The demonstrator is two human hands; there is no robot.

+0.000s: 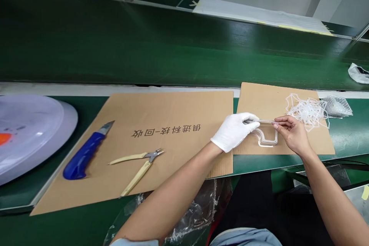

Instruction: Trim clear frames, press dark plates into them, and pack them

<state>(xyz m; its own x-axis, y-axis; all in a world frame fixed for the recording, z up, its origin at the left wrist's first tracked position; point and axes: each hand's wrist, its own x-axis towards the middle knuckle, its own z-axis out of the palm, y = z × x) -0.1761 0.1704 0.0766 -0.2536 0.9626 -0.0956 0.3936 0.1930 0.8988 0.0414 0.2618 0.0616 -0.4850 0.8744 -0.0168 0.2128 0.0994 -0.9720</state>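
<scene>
Wearing a white glove, my left hand [236, 131] pinches one end of a thin clear plastic strip [266, 121]. The bare fingers of my right hand [291, 132] pinch its other end. Just below the strip, a bent, frame-shaped piece of clear plastic [268, 143] shows between the hands. Whether that piece joins the strip, I cannot tell. Both hands are over the smaller cardboard sheet [248, 102]. Beyond my right hand lies a tangled heap of thin white plastic frames [308, 112].
A larger cardboard sheet [173, 107] carries a blue-handled knife [83, 155] and splayed nippers [144, 163] with cream handles. A round whitish plastic item [66, 123] sits far left. Bubble wrap [338, 107] is at right. A green conveyor belt [144, 54] runs behind; clear plastic film [196, 215] hangs below.
</scene>
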